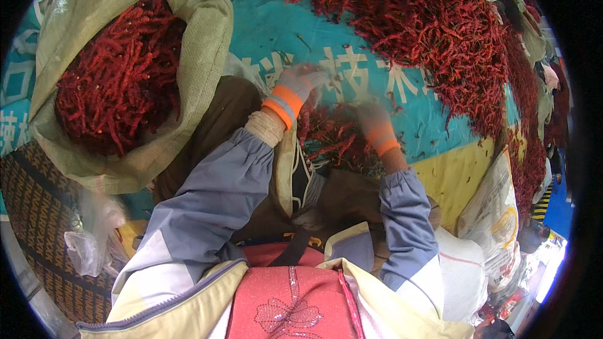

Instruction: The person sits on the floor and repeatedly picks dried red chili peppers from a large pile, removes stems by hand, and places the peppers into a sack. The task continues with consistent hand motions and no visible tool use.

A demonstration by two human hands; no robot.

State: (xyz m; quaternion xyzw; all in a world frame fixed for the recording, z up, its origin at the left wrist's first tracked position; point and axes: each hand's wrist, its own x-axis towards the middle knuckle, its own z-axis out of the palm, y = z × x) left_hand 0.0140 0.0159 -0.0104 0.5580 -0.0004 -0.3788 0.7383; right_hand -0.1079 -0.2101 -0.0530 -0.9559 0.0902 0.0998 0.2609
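Note:
My left hand (pixel 301 84), in a pale glove with an orange cuff, is over the upper left edge of a small heap of dried red chillies (pixel 337 139) lying before my lap. My right hand (pixel 374 120), gloved alike and blurred, is at that heap's right side; its fingers are too smeared to read. Whether either hand holds chillies does not show. A woven sack (pixel 205 42) with a rolled rim stands open at the left, filled with dried red chillies (pixel 127 75). A large pile of dried chillies (pixel 419 23) spreads over the teal printed sheet (pixel 282 23) ahead.
A white printed sack (pixel 490 226) leans at the right, beside a yellow strip (pixel 457 169) of the ground sheet. Clear plastic bags (pixel 92 245) lie at the lower left on a dark patterned mat (pixel 42 226). More chilli heaps (pixel 527 150) line the far right.

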